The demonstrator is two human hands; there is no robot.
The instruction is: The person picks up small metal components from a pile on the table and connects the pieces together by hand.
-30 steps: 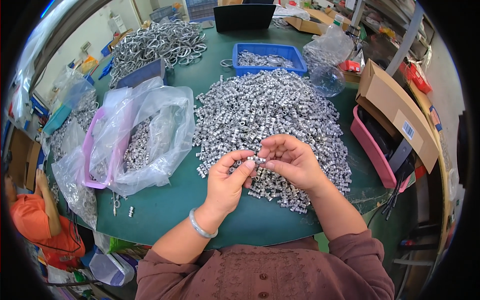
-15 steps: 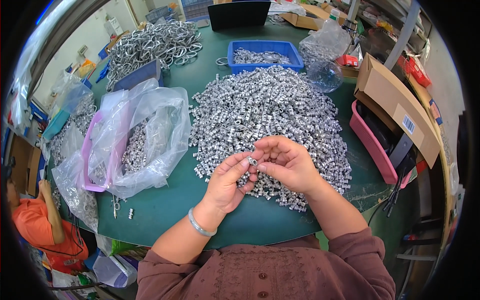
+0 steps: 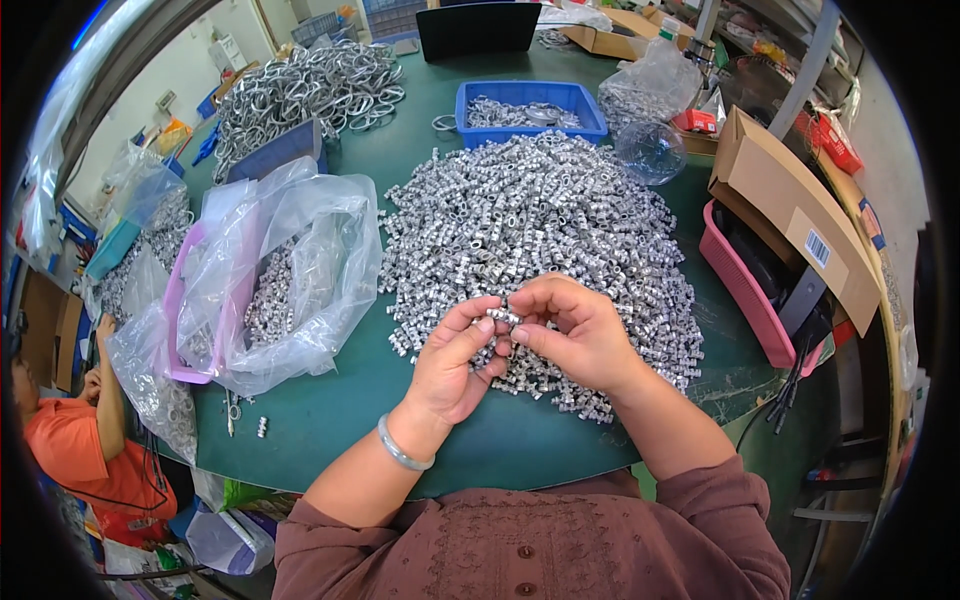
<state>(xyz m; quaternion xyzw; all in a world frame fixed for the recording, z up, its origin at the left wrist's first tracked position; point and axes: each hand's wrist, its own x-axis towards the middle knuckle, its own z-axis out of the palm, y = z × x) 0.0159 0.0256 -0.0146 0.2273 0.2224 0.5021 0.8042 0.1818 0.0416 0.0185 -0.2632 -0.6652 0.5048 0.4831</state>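
Between my two hands is a small silver ribbed metal ring piece (image 3: pixel 502 316), lying crosswise at the fingertips. My left hand (image 3: pixel 455 365) pinches its left end with thumb and index finger. At its right end, the thumb and fingers of my right hand (image 3: pixel 572 335) close on it too. Both hands hover over the near edge of a large heap of similar silver metal pieces (image 3: pixel 520 215) on the green table (image 3: pixel 330 440). One loose ribbed piece (image 3: pixel 262 427) lies apart on the table at the left.
Left of the heap stands a pink basket (image 3: pixel 188 300) lined with a clear plastic bag (image 3: pixel 345 300). Behind are a blue tray (image 3: pixel 533 92) and a pile of metal rings (image 3: pixel 310 90). At right are a pink basket (image 3: pixel 740 285) and a cardboard box (image 3: pixel 800 215). A person in orange (image 3: pixel 70 440) sits at left.
The metal piece has turned between my fingers, from its open end showing to lying sideways. My hands stay almost in place. The person at left has raised an arm.
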